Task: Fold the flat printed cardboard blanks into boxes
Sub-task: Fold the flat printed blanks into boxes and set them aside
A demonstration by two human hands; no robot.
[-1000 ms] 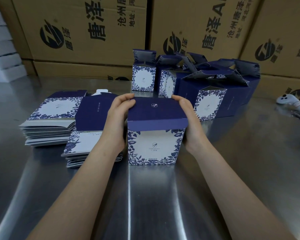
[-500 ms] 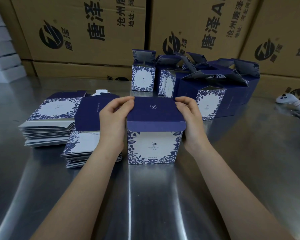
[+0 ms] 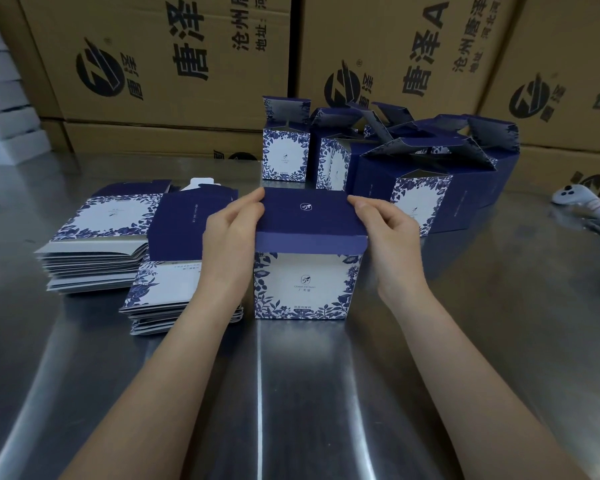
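Box (image 3: 305, 289) is standing upright at centre of the steel table (image 3: 326, 393), white floral face towards the wearer. Its navy lid (image 3: 309, 216) is lying across the top, with the front tuck flap hanging over the front face.

Left hand (image 3: 227, 237) is gripping the lid's 9 o'clock edge, fingers curled over the top. Right hand (image 3: 392, 233) is gripping the 3 o'clock edge likewise, fingertips on the far corner.

Two stacks of flat blanks are sitting at 9 o'clock: the far stack (image 3: 97, 244), and the near stack (image 3: 167, 289) just beside the left wrist.

Folded boxes (image 3: 413, 168) with open top flaps are clustering at 12 to 1 o'clock. A white controller (image 3: 582, 202) is lying at 2 o'clock. Brown cartons (image 3: 187, 64) are lining the table's far edge.
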